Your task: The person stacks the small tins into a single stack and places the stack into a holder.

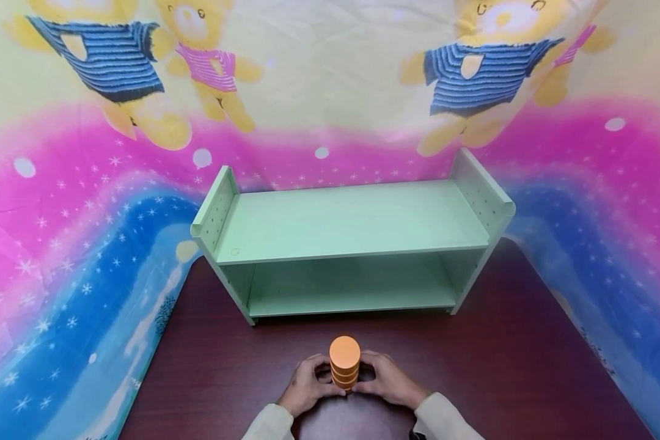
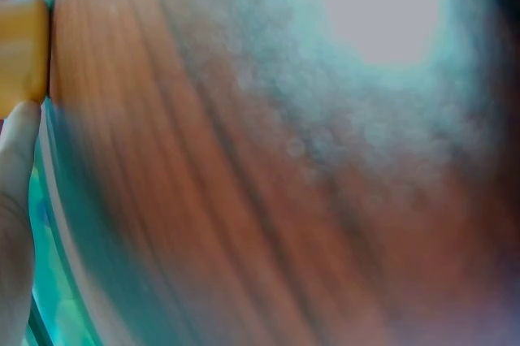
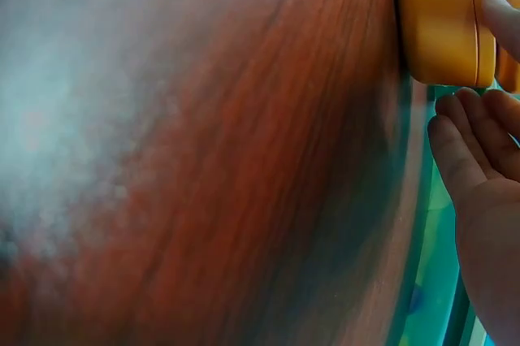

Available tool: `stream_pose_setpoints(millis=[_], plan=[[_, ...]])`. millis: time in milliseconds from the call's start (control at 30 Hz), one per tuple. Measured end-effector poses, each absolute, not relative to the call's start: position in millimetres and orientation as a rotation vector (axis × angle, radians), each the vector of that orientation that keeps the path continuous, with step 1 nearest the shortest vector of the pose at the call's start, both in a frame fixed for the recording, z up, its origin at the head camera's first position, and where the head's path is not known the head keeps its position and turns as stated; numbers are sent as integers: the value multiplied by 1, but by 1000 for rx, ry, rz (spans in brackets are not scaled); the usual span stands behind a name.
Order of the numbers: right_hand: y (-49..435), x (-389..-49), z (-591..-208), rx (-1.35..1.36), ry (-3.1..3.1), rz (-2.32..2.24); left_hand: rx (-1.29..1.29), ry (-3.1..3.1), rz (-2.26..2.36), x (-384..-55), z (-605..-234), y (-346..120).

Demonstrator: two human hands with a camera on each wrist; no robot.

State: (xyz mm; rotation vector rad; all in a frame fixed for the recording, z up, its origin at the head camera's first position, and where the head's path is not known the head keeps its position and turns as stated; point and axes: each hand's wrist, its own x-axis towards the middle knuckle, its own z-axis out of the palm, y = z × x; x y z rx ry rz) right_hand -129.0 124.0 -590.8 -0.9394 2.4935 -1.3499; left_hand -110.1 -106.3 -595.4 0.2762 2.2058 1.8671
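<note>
A short stack of orange lidded round jars (image 1: 344, 354) stands upright on the dark table, close to the near edge. From the left side, my left hand (image 1: 306, 386) holds it between thumb and fingers. My right hand (image 1: 392, 380) holds it from the right, its thumb near the left one at the front. In the right wrist view, a lower jar (image 3: 443, 25) shows its lid seam, with part of another jar (image 3: 509, 33) above it and fingers of my right hand (image 3: 496, 192) along its side. The left wrist view catches only one orange jar (image 2: 23, 54) and a finger of my left hand (image 2: 15, 192).
Behind the jars, a pale green two-level shelf (image 1: 352, 252) with raised side panels stands on the dark reddish table (image 1: 198, 379). A cloth backdrop (image 1: 330, 110) printed with bears surrounds the table at the back and both sides.
</note>
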Motion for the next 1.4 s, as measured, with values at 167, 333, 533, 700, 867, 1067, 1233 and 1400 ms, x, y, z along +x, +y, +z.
stream_pose_setpoints(millis=[167,333,533,700,867,1067,1233,1400], plan=[[123,-130,-590,-928,2469,-1343,291,2246,1843,-110,-596,-107],[122,-130,-592,-899,2437,-1352,296,2198,1874,-109,-595,-108],[119,-129,-594,-859,2399,-1375,325,2177,1892,-108,-595,-109],[118,-129,-596,-833,2361,-1412,332,2171,1892,-108,-596,-110],[117,-127,-598,-812,2327,-1443,362,2130,1932,-106,-595,-110],[117,-127,-596,-799,2253,-1509,366,2122,1919,-107,-590,-111],[119,-128,-591,-792,2219,-1543,403,2195,1854,-110,-584,-111],[120,-130,-584,-813,2272,-1518,395,2221,1820,-114,-578,-109]])
